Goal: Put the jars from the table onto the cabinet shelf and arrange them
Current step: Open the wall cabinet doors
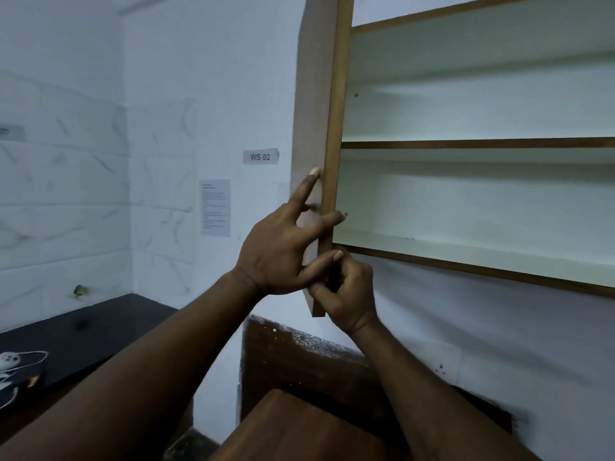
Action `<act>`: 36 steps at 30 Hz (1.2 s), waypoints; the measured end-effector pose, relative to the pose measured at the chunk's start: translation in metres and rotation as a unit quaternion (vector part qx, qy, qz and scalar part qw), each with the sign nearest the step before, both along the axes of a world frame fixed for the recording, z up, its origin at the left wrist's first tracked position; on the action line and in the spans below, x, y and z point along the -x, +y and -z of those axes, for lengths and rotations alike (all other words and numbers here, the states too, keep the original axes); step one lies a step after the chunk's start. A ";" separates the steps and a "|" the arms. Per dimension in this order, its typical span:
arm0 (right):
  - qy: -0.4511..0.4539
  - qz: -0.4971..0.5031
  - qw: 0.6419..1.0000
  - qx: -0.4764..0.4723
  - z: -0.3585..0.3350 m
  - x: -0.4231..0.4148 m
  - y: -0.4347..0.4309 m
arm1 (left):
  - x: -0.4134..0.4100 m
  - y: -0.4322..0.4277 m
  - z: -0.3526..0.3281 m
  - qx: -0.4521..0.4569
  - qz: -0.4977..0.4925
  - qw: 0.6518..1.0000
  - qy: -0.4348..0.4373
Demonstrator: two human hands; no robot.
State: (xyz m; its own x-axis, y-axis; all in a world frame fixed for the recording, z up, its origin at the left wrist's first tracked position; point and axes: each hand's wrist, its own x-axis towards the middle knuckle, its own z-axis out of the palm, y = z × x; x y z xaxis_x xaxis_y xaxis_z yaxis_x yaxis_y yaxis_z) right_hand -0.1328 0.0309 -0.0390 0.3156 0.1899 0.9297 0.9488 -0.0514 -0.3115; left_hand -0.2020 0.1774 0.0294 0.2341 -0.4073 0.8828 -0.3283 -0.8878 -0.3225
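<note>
No jars are in view; presumably they sit on the table (299,427), of which only a brown wooden corner shows at the near bottom edge. As a judgement, jars are likely rigid and smooth-sided, maybe glass and so breakable, and are best taken round the body, not by the lid.

The cabinet door (312,128) is swung open, edge-on to the camera: a flat, stiff laminate panel w/ pale woodgrain face and darker brown edge banding. The left hand (279,254) is spread wide against the door's outer face, index fingertip up near the edge, holding nothing. The right hand (346,294) is curled narrowly at the door's lower edge, approx. at the bottom corner; whether a handle is pinched there can't be told, as the fingers hide it.

To the right, the cabinet (466,261) interior is matte white w/ brown-trimmed fronts. The lower shelf (466,251) and the upper shelf (482,143) are seen bare, flat and hard. Far left, a black counter (83,327) meets marbled wall tiles.
</note>
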 end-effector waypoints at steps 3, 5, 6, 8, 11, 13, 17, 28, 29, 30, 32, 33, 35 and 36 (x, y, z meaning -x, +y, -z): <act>-0.012 -0.004 1.000 0.013 -0.002 0.019 0.041 | 0.028 0.037 -0.002 0.034 -0.009 0.999 0.016; -0.016 -0.003 1.000 0.015 -0.002 0.032 0.069 | 0.046 0.063 -0.004 0.044 -0.032 0.998 0.016; -0.013 0.001 1.000 0.021 -0.001 0.038 0.083 | 0.055 0.077 -0.003 0.055 -0.043 0.997 0.020; -0.015 0.004 0.999 0.040 0.001 0.048 0.111 | 0.072 0.104 0.001 0.083 -0.068 0.994 0.025; -0.030 0.022 0.995 0.096 0.004 0.059 0.153 | 0.090 0.145 0.011 0.116 -0.139 0.983 0.030; -0.031 0.028 0.991 0.124 0.002 0.063 0.180 | 0.097 0.173 0.016 0.134 -0.192 0.971 0.048; -0.014 0.055 0.984 0.169 -0.005 0.065 0.220 | 0.101 0.216 0.012 0.146 -0.255 0.949 0.115; -0.003 0.127 0.977 0.169 -0.008 0.066 0.237 | 0.111 0.224 0.010 0.003 -0.391 0.917 0.082; -0.005 0.131 0.976 0.175 -0.009 0.064 0.236 | 0.110 0.221 0.009 -0.013 -0.402 0.912 0.078; -0.008 0.134 0.974 0.181 -0.010 0.063 0.234 | 0.109 0.217 0.008 -0.033 -0.409 0.909 0.068; -0.017 0.144 0.970 0.195 -0.014 0.059 0.229 | 0.106 0.208 0.005 -0.064 -0.405 0.911 0.036; -0.021 0.148 0.967 0.205 -0.016 0.057 0.225 | 0.103 0.204 0.002 -0.076 -0.399 0.914 0.020; -0.027 0.157 0.961 0.228 -0.021 0.052 0.218 | 0.097 0.194 -0.001 -0.090 -0.388 0.917 0.001; -0.029 0.164 0.957 0.238 -0.024 0.050 0.214 | 0.093 0.189 -0.003 -0.094 -0.385 0.918 0.007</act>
State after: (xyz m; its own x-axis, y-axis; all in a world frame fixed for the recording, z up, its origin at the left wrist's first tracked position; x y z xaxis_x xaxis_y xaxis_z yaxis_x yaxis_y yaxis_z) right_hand -0.1826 0.2449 -0.0155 0.3820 0.4954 0.7802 0.8721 -0.4726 -0.1269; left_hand -0.2952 0.3669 0.0320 0.5272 -0.2604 0.8088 0.3679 -0.7881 -0.4935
